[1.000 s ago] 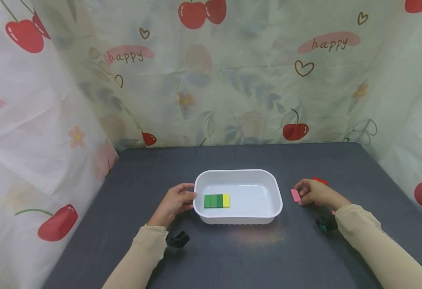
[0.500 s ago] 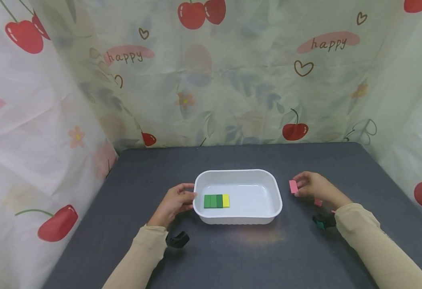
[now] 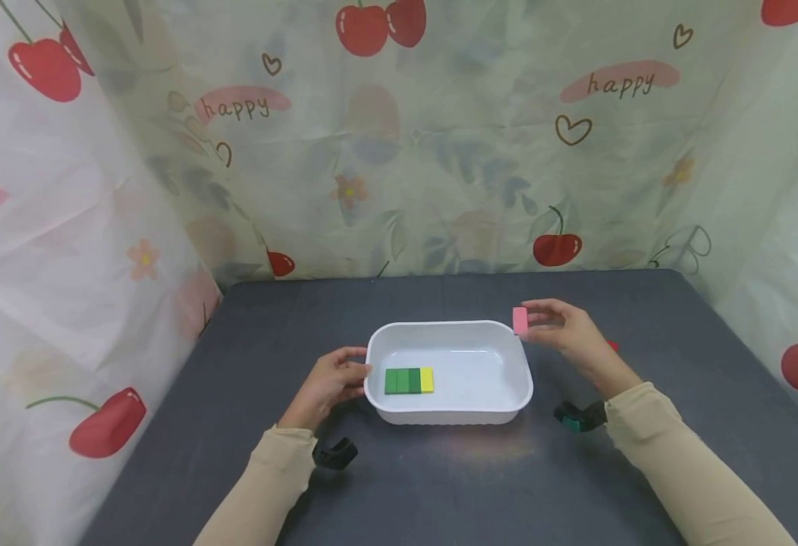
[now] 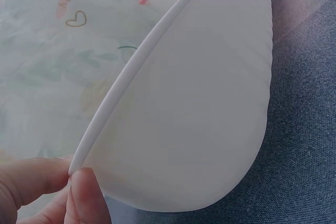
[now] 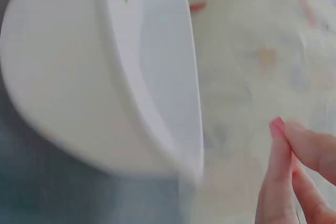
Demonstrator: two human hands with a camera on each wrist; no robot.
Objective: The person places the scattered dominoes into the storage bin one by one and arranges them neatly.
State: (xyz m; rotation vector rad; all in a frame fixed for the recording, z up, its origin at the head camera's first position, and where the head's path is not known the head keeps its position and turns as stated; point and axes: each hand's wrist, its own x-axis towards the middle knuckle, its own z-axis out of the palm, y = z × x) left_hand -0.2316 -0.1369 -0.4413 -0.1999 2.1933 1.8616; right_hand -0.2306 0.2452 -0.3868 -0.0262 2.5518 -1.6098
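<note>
Room is left between the row of green and yellow rectangular blocks and the right end of the white rounded rectangular tray, which is pinched at its left rim by the left hand. Near the far right corner, apart from the rim, a pink rectangular block is pinched by the right hand, its long axis seen nearly upright from the head.

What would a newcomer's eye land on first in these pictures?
Probably the white tray on the dark table, with green and yellow blocks in its left half. Next, the pink block pinched in the right hand by the tray's far right corner. Behind, red cherries stand out on the cloth.
</note>
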